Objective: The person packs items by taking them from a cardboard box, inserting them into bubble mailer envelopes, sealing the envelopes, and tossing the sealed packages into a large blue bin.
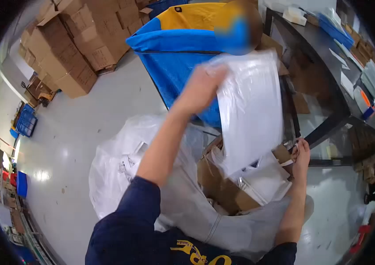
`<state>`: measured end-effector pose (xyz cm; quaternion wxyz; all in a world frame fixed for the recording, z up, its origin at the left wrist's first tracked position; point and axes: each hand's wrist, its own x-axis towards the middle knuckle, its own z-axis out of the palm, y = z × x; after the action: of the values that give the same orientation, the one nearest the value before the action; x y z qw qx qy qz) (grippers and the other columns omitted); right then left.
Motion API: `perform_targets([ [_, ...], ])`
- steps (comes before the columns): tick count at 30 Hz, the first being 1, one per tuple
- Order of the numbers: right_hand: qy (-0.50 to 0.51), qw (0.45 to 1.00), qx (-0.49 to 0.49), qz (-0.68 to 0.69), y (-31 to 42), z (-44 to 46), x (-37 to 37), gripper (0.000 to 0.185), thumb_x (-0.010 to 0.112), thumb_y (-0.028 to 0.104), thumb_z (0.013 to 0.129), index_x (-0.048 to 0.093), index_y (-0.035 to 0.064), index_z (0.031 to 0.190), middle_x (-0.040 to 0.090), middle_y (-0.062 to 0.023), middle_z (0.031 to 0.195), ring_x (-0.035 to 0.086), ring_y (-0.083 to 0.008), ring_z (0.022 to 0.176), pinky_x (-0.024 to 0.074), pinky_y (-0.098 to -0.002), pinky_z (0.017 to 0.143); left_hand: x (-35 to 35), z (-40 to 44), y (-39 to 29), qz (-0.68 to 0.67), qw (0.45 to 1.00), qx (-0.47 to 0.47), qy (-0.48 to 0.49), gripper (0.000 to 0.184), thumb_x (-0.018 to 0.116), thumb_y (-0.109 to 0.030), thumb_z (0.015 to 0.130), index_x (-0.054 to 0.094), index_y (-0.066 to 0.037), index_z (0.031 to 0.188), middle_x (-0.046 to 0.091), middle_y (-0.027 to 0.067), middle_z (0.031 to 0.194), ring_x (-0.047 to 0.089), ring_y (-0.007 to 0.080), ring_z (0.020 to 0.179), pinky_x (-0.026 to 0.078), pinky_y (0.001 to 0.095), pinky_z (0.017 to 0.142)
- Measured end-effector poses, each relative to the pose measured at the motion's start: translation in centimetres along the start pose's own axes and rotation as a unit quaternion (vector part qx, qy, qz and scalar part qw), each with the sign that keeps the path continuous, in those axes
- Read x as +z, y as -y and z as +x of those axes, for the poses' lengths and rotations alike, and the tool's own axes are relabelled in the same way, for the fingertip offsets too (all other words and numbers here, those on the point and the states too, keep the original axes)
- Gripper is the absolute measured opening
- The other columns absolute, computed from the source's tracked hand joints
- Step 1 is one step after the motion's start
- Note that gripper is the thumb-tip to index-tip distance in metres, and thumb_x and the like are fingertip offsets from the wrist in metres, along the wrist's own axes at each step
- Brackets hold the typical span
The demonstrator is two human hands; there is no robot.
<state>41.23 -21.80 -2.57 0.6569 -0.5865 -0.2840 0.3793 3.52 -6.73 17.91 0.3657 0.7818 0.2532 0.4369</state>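
My left hand (203, 86), smeared by motion, is closed on the upper left corner of a white plastic bag (253, 106). The bag is glossy, flat and hangs down over a cardboard box (225, 185). Inside the box lie more white packets (267, 179), partly hidden by the hanging bag. Low on the right, my right hand (301, 154) has its fingers closed beside the box's far right edge, close to the black table leg. What it pinches there, perhaps something small and pale, I cannot make out.
A large translucent plastic sack (116, 163) sits left of the box. Beyond stands a blue and yellow fabric bin (174, 42). A dark table (328, 57) with papers and a blue tray (335, 28) is at right. Stacked cartons (70, 53) stand back left.
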Motion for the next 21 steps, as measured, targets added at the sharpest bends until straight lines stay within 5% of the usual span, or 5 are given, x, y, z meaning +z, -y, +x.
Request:
perform_targets([
  [2,-0.042,0.998,-0.007,-0.054,-2.4,0.6,-0.8,0.025,0.052,0.02,0.101,0.061,0.0034,0.118,0.059,-0.0034,0.087,0.052,-0.0112,0.075,0.0426,-0.0224,0.07,-1.6,3.1,-2.7,-0.313,0.92,-0.052,-0.229,0.033,0.053,-0.028,0.103,0.059,-0.001,0.122,0.067,0.0151,0.11,0.067,0.0207,0.092,0.056,0.0297,0.077],
  [5,-0.008,0.951,-0.17,-0.258,-3.2,0.6,-1.1,0.022,0.057,0.01,0.093,0.063,0.0025,0.113,0.068,-0.0091,0.099,0.062,-0.0194,0.09,0.048,-0.0282,0.082,-2.5,4.5,-0.1,-0.331,0.929,-0.015,-0.162,0.047,0.055,-0.038,0.101,0.052,0.0,0.128,0.065,0.0153,0.114,0.069,0.0227,0.085,0.058,0.0299,0.074],
  [9,-0.119,0.675,-0.324,-0.652,-5.1,1.6,-2.1,0.039,0.065,0.027,0.085,0.061,0.0125,0.12,0.055,-0.0128,0.121,0.058,-0.0386,0.095,0.0501,-0.0499,0.08,3.1,1.4,1.5,-0.332,0.941,-0.047,0.053,0.054,0.05,-0.032,0.103,0.026,-0.006,0.144,0.059,0.0187,0.122,0.069,0.0258,0.089,0.059,0.0326,0.07],
  [14,0.166,0.722,0.041,-0.671,-11.4,4.1,-1.7,0.064,0.069,0.052,0.08,0.061,-0.0002,0.116,0.062,-0.0183,0.112,0.06,-0.0414,0.103,0.0526,-0.0522,0.08,9.6,-3.6,6.6,-0.254,0.936,-0.182,0.162,0.064,0.051,-0.025,0.103,0.013,-0.009,0.152,0.056,0.0204,0.125,0.068,0.0243,0.088,0.059,0.0342,0.07],
  [21,0.264,0.54,0.008,-0.799,-22.8,-2.2,-0.5,0.081,0.083,0.044,0.069,0.048,0.003,0.13,0.06,-0.0182,0.115,0.06,-0.0377,0.106,0.0495,-0.0509,0.089,10.1,-5.3,11.1,-0.151,0.959,-0.16,0.179,0.056,0.053,-0.027,0.102,0.025,-0.008,0.147,0.06,0.0185,0.119,0.068,0.0242,0.088,0.057,0.0331,0.071],
])
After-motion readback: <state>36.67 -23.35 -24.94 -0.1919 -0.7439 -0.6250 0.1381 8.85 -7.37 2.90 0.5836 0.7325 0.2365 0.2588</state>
